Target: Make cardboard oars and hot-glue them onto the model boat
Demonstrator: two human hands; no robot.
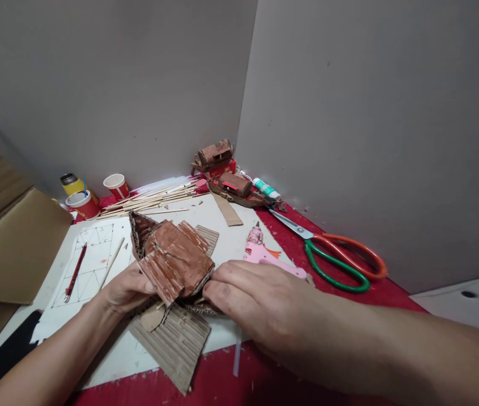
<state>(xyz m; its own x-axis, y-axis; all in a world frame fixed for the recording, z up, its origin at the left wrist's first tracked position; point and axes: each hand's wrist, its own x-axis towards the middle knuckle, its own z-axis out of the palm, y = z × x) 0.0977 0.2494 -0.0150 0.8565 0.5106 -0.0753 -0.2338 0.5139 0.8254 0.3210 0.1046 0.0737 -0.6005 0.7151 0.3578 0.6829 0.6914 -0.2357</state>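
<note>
A brown cardboard model (172, 256), made of ribbed corrugated pieces, sits between both my hands above the white board (239, 234). My left hand (127, 290) grips its left side with fingers curled under it. My right hand (250, 299) presses its fingertips against the model's right edge, fingers closed together. Under the model lies a loose sheet of corrugated cardboard (174, 344). A pink glue gun (265, 254) lies just behind my right hand.
Large scissors with orange and green handles (336, 262) lie on the red table at right. Two smaller brown models (222, 169) stand in the corner. Wooden sticks (155, 197), red paper cups (116, 185), a yellow bottle (72, 183) and a red pen (75, 272) lie at left.
</note>
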